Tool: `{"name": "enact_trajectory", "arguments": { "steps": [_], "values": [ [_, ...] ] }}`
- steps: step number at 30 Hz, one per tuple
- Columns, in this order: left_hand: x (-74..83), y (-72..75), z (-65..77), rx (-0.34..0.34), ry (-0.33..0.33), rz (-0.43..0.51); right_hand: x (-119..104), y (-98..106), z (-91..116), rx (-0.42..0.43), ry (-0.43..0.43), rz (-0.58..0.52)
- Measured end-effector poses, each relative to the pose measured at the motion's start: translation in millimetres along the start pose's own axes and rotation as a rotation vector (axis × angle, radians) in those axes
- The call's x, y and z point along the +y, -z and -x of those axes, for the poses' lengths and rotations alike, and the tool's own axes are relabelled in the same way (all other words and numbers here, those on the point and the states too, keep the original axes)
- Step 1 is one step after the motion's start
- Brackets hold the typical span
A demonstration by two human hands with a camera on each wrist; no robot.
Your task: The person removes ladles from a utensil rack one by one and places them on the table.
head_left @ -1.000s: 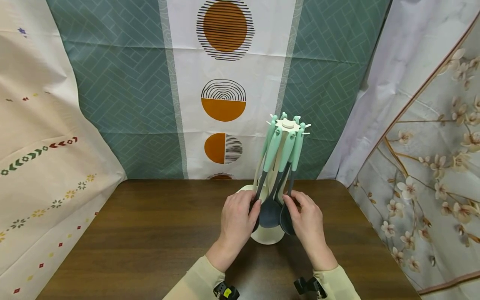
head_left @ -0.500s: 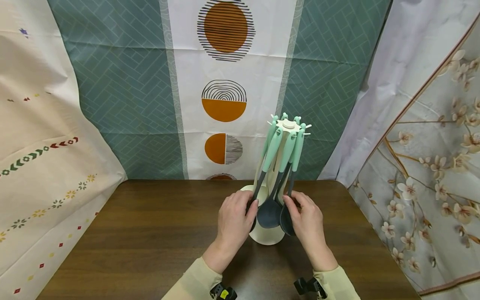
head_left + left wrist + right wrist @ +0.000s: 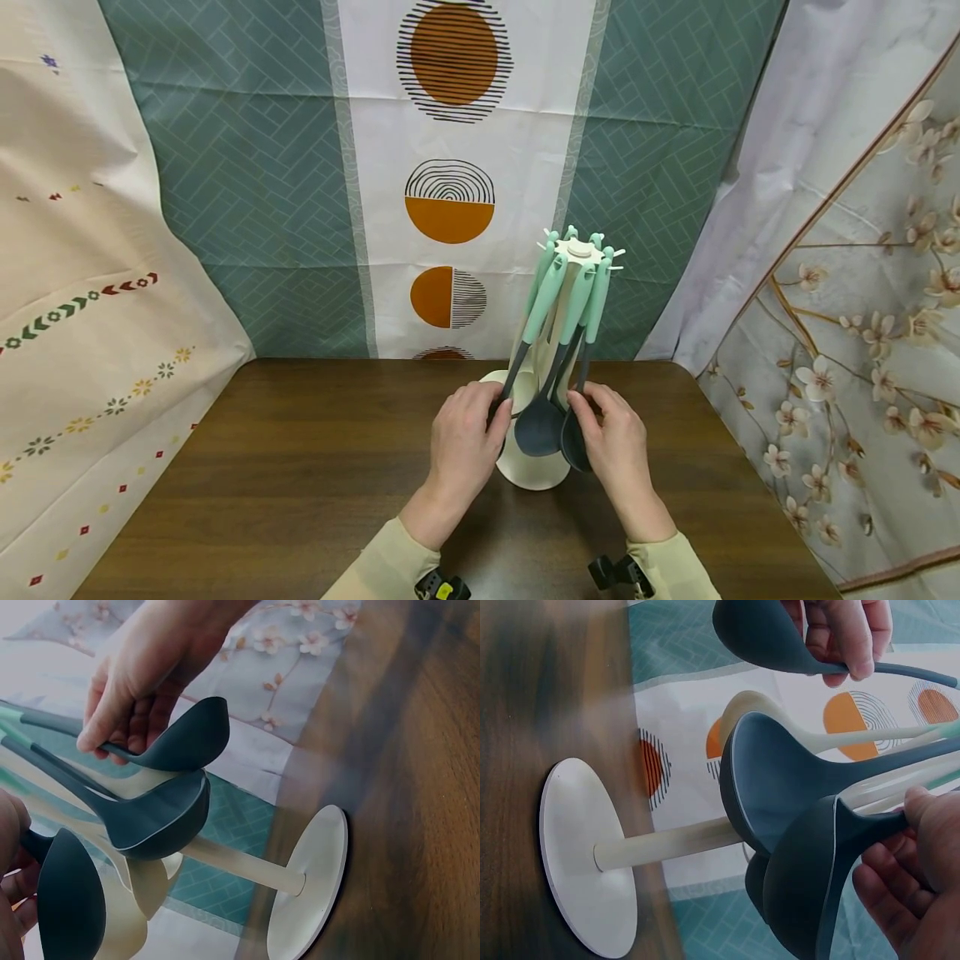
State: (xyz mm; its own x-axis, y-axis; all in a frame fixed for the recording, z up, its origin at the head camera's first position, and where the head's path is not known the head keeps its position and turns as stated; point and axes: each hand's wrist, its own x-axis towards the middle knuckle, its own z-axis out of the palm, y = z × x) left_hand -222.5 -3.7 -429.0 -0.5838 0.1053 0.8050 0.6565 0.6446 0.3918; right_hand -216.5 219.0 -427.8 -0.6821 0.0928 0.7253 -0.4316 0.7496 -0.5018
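Green-handled utensils hang from a cream stand, whose round base rests on the table. My left hand pinches the dark neck of a ladle on the left, its bowl mostly hidden behind the hand in the head view. On the right, my right hand pinches a second dark ladle just above its bowl. A third dark ladle hangs between the two hands, touched by neither. Behind it, cream utensils show in the left wrist view. All three ladle handles stay up at the stand's top.
The brown wooden table runs out to both sides. A green and white patterned cloth hangs behind it. Printed cloths, one with flowers, hang at the left and right edges.
My left hand has shifted slightly left, drawing the left ladle's lower end away from the middle one. My right hand has hardly moved.
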Motion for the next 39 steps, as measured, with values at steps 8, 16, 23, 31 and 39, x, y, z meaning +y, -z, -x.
{"name": "enact_trajectory", "arguments": {
  "steps": [8,16,23,31,39],
  "values": [
    [-2.7,4.5,-0.2,0.026,-0.016,-0.024,-1,-1,-1,0.004,0.005,-0.004],
    [-3.0,11.4,-0.3,0.023,-0.002,-0.027,-2,-3,-1,-0.01,-0.007,-0.002],
    [-6.6,18.2,1.3,0.04,0.009,-0.031,-3,-6,-1,-0.005,0.013,0.0],
    [-15.0,29.4,7.3,0.038,0.058,-0.047,-4,-5,0,0.014,0.012,-0.006],
    [-24.6,35.7,21.1,0.02,0.119,-0.086,-5,-3,2,0.013,-0.002,-0.001]
  ]
}}
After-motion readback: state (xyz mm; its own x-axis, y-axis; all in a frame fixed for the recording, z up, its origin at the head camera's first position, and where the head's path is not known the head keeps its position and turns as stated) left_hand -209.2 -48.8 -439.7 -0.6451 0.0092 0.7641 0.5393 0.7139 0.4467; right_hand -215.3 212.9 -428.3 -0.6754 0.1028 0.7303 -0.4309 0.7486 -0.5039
